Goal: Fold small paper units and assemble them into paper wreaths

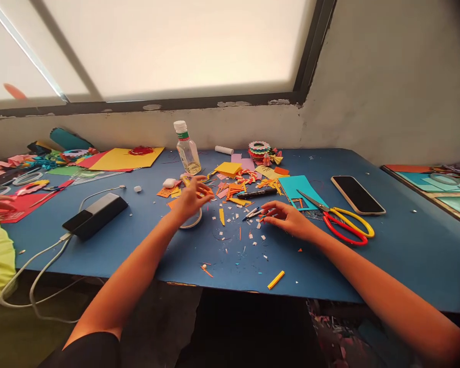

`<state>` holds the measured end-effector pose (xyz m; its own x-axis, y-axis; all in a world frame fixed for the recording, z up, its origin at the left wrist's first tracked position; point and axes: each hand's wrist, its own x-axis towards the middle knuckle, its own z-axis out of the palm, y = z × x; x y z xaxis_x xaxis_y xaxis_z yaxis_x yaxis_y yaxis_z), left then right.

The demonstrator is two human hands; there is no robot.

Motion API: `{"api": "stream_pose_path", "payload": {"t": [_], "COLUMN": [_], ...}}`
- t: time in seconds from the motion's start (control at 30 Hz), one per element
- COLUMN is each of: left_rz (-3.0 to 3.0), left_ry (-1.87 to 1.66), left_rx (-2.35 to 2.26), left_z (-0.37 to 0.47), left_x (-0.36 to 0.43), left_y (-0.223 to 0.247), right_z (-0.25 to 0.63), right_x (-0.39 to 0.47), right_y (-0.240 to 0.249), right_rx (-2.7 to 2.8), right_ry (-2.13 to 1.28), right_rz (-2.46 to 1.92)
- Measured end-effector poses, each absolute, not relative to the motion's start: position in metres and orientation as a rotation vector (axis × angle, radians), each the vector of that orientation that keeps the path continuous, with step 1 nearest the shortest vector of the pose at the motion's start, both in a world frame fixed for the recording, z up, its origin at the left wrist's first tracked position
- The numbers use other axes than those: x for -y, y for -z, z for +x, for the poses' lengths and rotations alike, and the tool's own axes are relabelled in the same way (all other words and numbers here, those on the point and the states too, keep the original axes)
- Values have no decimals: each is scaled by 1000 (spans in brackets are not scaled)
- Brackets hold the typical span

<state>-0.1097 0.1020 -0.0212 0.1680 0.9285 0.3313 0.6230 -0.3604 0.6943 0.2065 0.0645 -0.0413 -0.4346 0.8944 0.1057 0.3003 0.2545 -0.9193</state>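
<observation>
My left hand (193,197) is over the near-left side of a heap of coloured paper scraps (230,191), above a roll of clear tape (191,221); its fingers are apart and nothing shows in them. To the right, my right hand (285,219) has its fingers bent round the end of some slim pens (253,213) low over the table. A black marker (256,193) lies just beyond it. Turquoise paper (302,191) and scissors (341,217) with red and yellow handles lie to its right. Small white bits are scattered between my hands.
A bottle (187,153) stands behind the scraps. A phone (358,195) lies at the right; a black device (95,215) with white cables sits at the left. Another person's hand (0,203) rests at the far left near red paper. The blue table's (230,286) front edge is close.
</observation>
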Motion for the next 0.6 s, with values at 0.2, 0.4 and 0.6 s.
{"api": "stream_pose_path", "payload": {"t": [0.2,0.4,0.6], "left_rz": [2177,2167,2192], "left_ry": [-709,-630,-647], "left_rx": [-846,-730,-728], "left_z": [-41,-42,-43], "left_x": [-55,-53,-54], "left_y": [45,50,54], "right_z": [195,191,191], "right_x": [-53,-46,-47], "right_y": [46,47,49], "right_rx": [2052,2128,2083], "right_ry": [-1087,-1051,-1129], "right_rz": [-988,-925,-933]}}
